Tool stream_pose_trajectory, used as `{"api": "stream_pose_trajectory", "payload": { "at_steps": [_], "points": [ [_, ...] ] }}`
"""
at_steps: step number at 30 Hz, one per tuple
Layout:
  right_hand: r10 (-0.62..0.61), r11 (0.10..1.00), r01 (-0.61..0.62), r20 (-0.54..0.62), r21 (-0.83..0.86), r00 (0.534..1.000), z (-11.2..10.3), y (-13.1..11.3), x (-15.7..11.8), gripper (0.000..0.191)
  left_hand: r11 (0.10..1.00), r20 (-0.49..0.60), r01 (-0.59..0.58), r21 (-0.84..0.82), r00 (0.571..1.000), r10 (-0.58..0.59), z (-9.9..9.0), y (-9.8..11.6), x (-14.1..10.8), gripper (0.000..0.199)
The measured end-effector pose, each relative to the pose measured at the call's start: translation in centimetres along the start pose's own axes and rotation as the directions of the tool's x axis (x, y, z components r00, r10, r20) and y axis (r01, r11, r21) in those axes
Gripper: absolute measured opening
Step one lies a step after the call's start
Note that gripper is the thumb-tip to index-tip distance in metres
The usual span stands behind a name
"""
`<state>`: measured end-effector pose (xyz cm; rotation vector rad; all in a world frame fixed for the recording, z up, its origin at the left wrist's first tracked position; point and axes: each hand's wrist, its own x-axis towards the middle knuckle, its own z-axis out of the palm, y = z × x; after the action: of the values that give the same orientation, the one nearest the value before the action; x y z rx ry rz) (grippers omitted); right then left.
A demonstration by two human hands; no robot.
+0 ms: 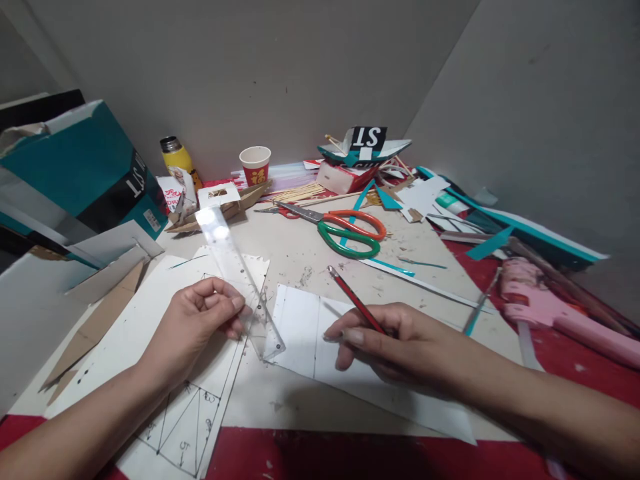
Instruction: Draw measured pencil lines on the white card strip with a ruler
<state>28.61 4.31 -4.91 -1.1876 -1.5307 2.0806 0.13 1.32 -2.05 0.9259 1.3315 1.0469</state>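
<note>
My left hand pinches a clear plastic ruler, whose lower end reaches the left edge of a white card with pencil lines across it. My right hand holds a red and black pencil over the card, its metal-capped end pointing up and left. The pencil's other end is hidden by the hand. Under and beside my left forearm lies a larger sheet with drawn lines, triangles and numbers.
Scissors with orange and green handles lie beyond the card. A paper cup, yellow bottle and model boat stand behind. A pink glue gun is at right, a teal box at left.
</note>
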Motion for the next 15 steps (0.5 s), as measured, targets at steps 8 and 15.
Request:
{"api": "stream_pose_trajectory", "payload": {
  "at_steps": [8, 15],
  "points": [
    [0.011, 0.998, -0.011, 0.000, 0.062, 1.000, 1.0, -0.3, -0.6, 0.056, 0.983, 0.076, 0.147, -0.108, 0.987, -0.140, 1.7, -0.2, -2.0, 0.032],
    [-0.089, 0.991, 0.097, 0.097, -0.088, 0.991, 1.8, -0.8, -1.2, 0.045, 0.965, 0.237, 0.230, -0.127, 0.951, -0.196, 2.7, -1.6, -2.9, 0.026]
  ]
}}
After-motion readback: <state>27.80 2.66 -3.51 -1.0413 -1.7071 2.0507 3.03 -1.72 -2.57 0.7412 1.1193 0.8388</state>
